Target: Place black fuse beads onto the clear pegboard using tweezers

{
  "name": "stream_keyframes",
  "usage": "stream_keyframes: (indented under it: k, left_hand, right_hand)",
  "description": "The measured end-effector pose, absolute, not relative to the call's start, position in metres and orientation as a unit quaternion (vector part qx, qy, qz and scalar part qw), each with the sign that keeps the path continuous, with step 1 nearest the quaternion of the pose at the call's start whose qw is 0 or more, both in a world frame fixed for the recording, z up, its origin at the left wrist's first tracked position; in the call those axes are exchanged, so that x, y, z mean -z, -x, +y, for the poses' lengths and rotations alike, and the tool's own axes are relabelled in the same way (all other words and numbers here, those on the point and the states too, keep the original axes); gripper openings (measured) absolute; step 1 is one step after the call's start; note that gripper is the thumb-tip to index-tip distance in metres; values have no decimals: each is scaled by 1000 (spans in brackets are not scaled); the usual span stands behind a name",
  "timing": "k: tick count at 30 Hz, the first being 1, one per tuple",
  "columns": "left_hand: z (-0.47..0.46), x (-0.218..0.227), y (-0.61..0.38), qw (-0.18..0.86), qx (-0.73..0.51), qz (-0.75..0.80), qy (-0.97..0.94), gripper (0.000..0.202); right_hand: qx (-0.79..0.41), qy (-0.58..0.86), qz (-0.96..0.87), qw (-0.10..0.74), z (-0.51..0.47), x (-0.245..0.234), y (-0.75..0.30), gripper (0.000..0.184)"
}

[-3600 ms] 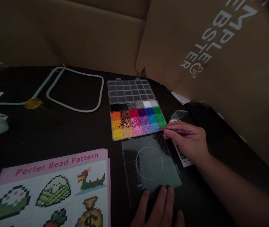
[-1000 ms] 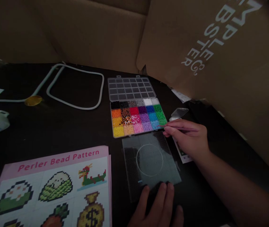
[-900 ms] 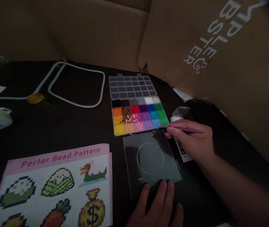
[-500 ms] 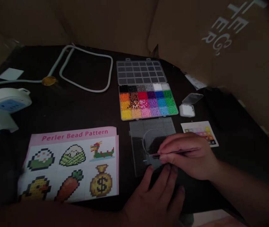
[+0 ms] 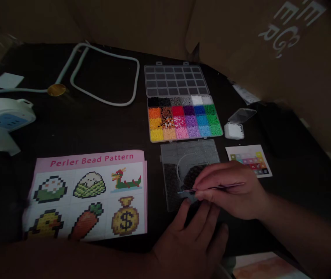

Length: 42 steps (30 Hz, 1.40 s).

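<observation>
My right hand (image 5: pixel 232 190) is closed around thin tweezers (image 5: pixel 212 188), whose tip rests at the lower left of a clear square pegboard (image 5: pixel 177 162), beside a small blue bead. My left hand (image 5: pixel 194 240) lies flat with fingers spread, its fingertips pressing the pegboard's near edge. Just beyond the pegboard sits an open bead organizer (image 5: pixel 184 122) with compartments of many colours, its clear lid (image 5: pixel 175 79) folded back. A pink "Perler Bead Pattern" sheet (image 5: pixel 89 193) lies to the left.
A small open box of white beads (image 5: pixel 234 130) and a colour card (image 5: pixel 251 159) lie right of the pegboard. A white cable loop (image 5: pixel 107 77), gold coin-like disc (image 5: pixel 56 90) and white power strip (image 5: pixel 2 120) are at left. Brown cardboard (image 5: pixel 270 58) stands behind the dark table.
My right hand moved the tweezers from the organizer's blue beads down to the pegboard's lower left. The view tilted down, showing more of the pattern sheet.
</observation>
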<state>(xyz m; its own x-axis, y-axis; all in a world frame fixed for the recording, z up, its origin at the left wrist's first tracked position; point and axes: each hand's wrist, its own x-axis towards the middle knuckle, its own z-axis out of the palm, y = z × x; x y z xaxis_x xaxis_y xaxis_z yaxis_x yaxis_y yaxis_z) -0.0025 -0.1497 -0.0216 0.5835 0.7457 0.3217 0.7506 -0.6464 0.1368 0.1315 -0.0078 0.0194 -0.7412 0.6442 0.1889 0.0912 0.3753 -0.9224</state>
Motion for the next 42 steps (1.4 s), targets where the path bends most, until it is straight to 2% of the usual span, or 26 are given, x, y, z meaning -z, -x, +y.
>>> stream_keyframes:
  k: [42]
  left_hand:
    - [-150, 24, 3, 6, 190, -414, 890, 34]
  right_hand:
    - [-493, 204, -797, 283, -7, -15, -133, 5]
